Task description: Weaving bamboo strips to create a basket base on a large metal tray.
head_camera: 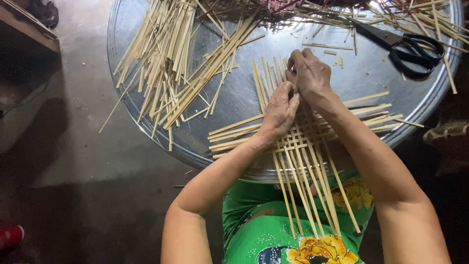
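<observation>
A partly woven mat of pale bamboo strips (305, 146) lies on a round metal tray (234, 93), its loose ends reaching over the tray's near rim above my lap. My left hand (279, 113) presses flat on the weave, fingers bent over the far strips. Just beyond it, my right hand (309, 74) pinches the upright strips (266, 78) at the mat's far edge. Both hands touch each other there.
A heap of loose bamboo strips (171, 63) covers the tray's left and far side. Black-handled scissors (408, 49) lie at the far right of the tray. Grey concrete floor is on the left, with a red object (10, 235) at the lower left corner.
</observation>
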